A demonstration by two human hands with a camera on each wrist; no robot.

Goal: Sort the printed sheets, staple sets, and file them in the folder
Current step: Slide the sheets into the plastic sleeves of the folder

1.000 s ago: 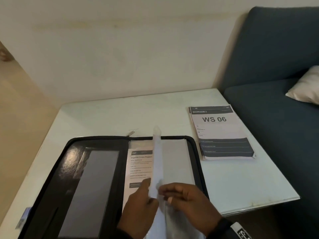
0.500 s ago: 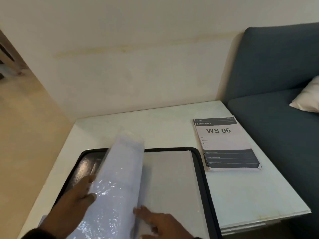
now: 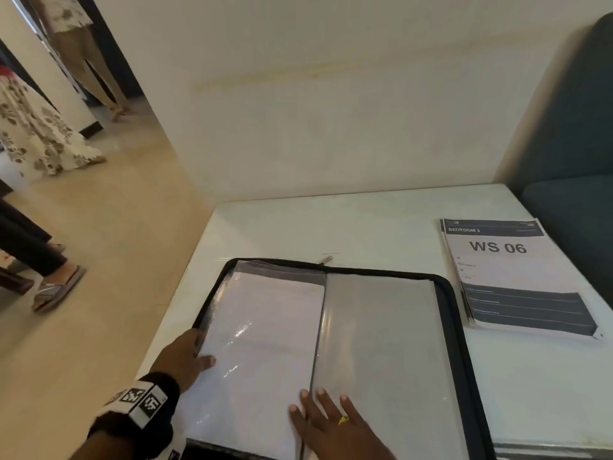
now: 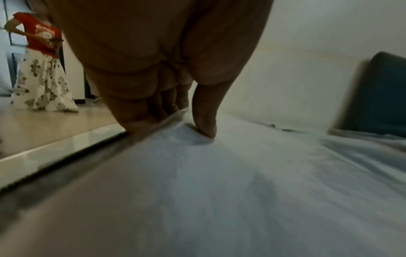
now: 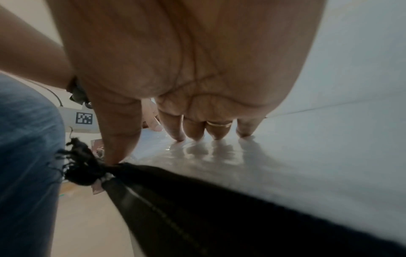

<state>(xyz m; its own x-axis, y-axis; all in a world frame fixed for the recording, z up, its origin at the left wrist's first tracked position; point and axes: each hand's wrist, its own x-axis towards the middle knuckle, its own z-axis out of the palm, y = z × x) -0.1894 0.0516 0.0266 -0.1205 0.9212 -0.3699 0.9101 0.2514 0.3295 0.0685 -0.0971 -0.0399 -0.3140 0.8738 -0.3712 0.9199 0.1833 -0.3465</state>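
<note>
A black zip folder [image 3: 448, 295] lies open on the white table [image 3: 365, 220]. A clear plastic sleeve [image 3: 265, 327] with white sheets inside lies turned over onto its left half. An empty grey sleeve [image 3: 381, 343] covers the right half. My left hand [image 3: 202, 351] pinches the filled sleeve's outer left edge, thumb on top and fingers beneath; the left wrist view shows the left hand [image 4: 186, 121] on that sleeve [image 4: 241, 173]. My right hand [image 3: 318, 398] lies flat by the spine at the near end, its fingertips [image 5: 216, 136] pressing on the plastic. A printed stack headed "WS 06" [image 3: 507, 270] sits to the right.
A dark blue sofa [image 3: 570, 161] stands against the table's right side, and a wall runs behind. Bare table shows beyond the folder, with its zip pull [image 3: 327, 258] at the far rim. People stand on the floor at the far left [image 3: 43, 134].
The filled sleeve, upright a second ago, has swung left and now lies flat. My left hand went with its edge; my right hand dropped flat by the spine.
</note>
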